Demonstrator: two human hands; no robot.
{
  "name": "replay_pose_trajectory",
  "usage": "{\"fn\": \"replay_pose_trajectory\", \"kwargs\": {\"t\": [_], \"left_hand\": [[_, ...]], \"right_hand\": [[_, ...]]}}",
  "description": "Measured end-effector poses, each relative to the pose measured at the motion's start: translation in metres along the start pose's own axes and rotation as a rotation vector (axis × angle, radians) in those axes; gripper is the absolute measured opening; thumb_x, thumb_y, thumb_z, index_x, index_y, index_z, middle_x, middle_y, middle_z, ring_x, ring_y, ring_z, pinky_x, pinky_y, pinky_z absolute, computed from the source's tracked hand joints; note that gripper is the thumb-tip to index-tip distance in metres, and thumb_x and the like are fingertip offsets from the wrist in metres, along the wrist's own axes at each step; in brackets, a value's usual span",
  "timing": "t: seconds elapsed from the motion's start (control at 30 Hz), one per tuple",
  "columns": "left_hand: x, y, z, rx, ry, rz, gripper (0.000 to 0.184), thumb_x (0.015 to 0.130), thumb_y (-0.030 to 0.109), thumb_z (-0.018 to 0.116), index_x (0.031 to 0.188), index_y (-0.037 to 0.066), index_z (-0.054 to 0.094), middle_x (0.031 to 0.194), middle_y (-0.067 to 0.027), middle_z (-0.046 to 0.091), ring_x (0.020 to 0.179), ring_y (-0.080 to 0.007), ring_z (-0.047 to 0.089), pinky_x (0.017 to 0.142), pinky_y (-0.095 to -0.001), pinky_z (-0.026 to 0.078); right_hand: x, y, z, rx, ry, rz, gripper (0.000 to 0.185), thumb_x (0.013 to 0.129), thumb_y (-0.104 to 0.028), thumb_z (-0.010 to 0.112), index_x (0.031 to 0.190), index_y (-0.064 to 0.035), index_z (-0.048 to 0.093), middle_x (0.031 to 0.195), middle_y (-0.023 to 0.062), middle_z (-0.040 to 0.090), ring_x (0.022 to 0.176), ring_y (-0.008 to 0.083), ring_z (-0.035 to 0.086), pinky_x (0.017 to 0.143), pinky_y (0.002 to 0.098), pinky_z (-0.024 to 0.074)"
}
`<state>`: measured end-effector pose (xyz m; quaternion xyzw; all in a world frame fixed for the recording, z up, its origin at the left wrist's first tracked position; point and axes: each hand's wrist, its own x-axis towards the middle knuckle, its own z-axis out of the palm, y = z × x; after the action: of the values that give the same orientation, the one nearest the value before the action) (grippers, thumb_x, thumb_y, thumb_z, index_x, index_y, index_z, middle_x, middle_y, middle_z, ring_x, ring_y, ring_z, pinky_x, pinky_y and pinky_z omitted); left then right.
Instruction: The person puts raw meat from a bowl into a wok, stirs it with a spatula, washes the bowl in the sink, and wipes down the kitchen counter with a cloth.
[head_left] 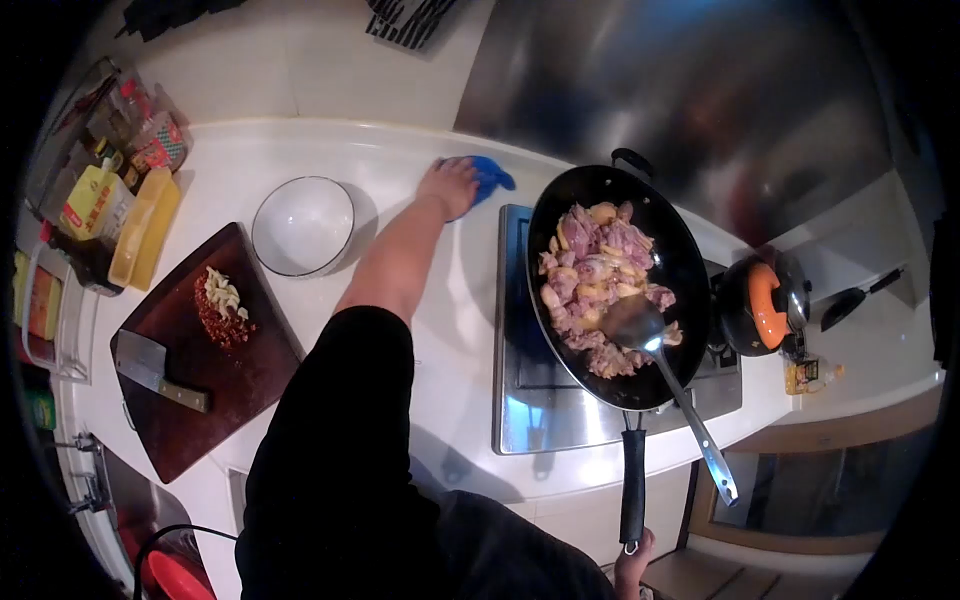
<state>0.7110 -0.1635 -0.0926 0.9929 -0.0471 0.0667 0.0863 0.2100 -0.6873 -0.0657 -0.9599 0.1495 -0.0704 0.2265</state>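
Observation:
My left hand (452,186) is on a blue cloth (488,180) at the back of the white counter, its fingers pressed over the cloth. My right hand (634,566) shows only in part at the bottom edge, just below the end of the wok's black handle (633,485); its fingers are mostly hidden. The black wok (690,290) sits on the steel stove (525,425) and holds chopped pale pink meat (598,262), which looks like chicken. A metal spatula (690,410) rests in the wok, its handle sticking out over the rim.
To the left are a white bowl (303,226) and a dark cutting board (235,390) with a cleaver (142,360), chopped red chili (225,325) and garlic (222,290). Seasoning bottles and a yellow tray (146,230) line the far left. A black pot (745,310) stands right of the wok.

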Motion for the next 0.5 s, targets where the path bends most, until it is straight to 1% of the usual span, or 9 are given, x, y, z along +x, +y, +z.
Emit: {"fn": "replay_pose_trajectory", "kwargs": {"t": [0.1,0.13,0.23,0.27,0.33,0.4,0.43,0.47,0.5], "left_hand": [[-0.02,-0.038,0.0,0.032,0.019,-0.368,0.048,0.088,0.031,0.027,0.128,0.007,0.033,0.138,-0.007,0.024,0.127,-0.0221,0.022,0.104,-0.0393,0.013],[-0.028,-0.043,-0.003,0.045,0.046,-0.524,0.049,0.087,0.032,0.028,0.129,0.006,0.031,0.139,-0.0079,0.022,0.127,-0.0235,0.02,0.104,-0.0411,0.011],[-0.049,-0.027,-0.012,0.053,0.134,-0.819,0.054,0.085,0.033,0.031,0.13,0.002,0.029,0.139,-0.0114,0.02,0.127,-0.0274,0.019,0.104,-0.0443,0.01],[-0.057,-0.018,-0.01,-0.016,0.19,-0.789,0.058,0.082,0.033,0.036,0.129,0.0,0.028,0.138,-0.0141,0.02,0.127,-0.0293,0.019,0.103,-0.0462,0.01],[-0.072,0.007,0.013,0.042,0.166,-0.574,0.057,0.08,0.03,0.04,0.127,0.0,0.031,0.136,-0.0143,0.025,0.125,-0.0284,0.022,0.102,-0.0444,0.013],[-0.103,0.051,-0.005,-0.01,-0.131,-0.224,0.053,0.077,0.027,0.044,0.123,0.001,0.038,0.13,-0.0138,0.034,0.123,-0.0276,0.026,0.101,-0.0407,0.019],[-0.135,0.078,0.005,-0.023,-0.015,-0.085,0.052,0.077,0.027,0.043,0.122,0.001,0.039,0.13,-0.0142,0.035,0.124,-0.0281,0.025,0.101,-0.0411,0.019],[-0.175,0.113,-0.019,0.06,-0.06,-0.002,0.053,0.078,0.027,0.042,0.123,0.0,0.037,0.131,-0.0143,0.033,0.125,-0.0284,0.023,0.102,-0.0419,0.017],[-0.205,0.129,-0.002,-0.09,0.06,0.013,0.055,0.076,0.021,0.044,0.125,0.0,0.033,0.132,-0.0154,0.03,0.125,-0.0296,0.022,0.103,-0.0429,0.014]], "right_hand": [[0.004,0.01,0.004,0.042,0.007,-0.031,0.031,0.074,0.009,0.043,0.103,-0.0018,0.049,0.11,0.0134,0.043,0.091,0.0205,0.052,0.073,0.028,0.0462],[0.002,0.0,0.002,0.166,-0.014,0.133,0.031,0.075,0.01,0.043,0.104,-0.0018,0.049,0.11,0.0135,0.043,0.088,0.0205,0.054,0.072,0.0273,0.0471],[-0.004,-0.024,-0.008,0.151,-0.034,0.017,0.031,0.076,0.011,0.043,0.104,-0.0017,0.049,0.11,0.0133,0.043,0.084,0.0198,0.055,0.071,0.0272,0.0478],[-0.008,-0.026,-0.007,0.228,-0.059,0.11,0.03,0.077,0.011,0.042,0.104,-0.0016,0.049,0.11,0.0135,0.043,0.088,0.0199,0.054,0.071,0.0271,0.0481],[-0.01,0.003,0.009,0.34,-0.093,0.075,0.029,0.077,0.01,0.043,0.103,-0.0015,0.049,0.109,0.0129,0.045,0.09,0.0201,0.053,0.071,0.0269,0.0476],[-0.007,0.016,0.02,0.393,-0.148,0.025,0.027,0.078,0.008,0.044,0.103,-0.0016,0.05,0.107,0.0125,0.046,0.092,0.0204,0.052,0.072,0.0265,0.0469],[0.002,0.007,0.021,0.381,-0.186,-0.002,0.026,0.078,0.007,0.045,0.102,-0.0016,0.05,0.107,0.0123,0.047,0.093,0.0207,0.052,0.072,0.0262,0.0465],[0.01,0.004,0.022,0.358,-0.226,-0.052,0.026,0.078,0.007,0.046,0.102,-0.0017,0.051,0.106,0.0124,0.048,0.093,0.0208,0.052,0.072,0.0259,0.0461],[0.019,0.0,0.024,0.337,-0.26,-0.103,0.025,0.078,0.007,0.047,0.102,-0.0018,0.051,0.105,0.0126,0.048,0.092,0.021,0.052,0.072,0.0256,0.0457]]}}
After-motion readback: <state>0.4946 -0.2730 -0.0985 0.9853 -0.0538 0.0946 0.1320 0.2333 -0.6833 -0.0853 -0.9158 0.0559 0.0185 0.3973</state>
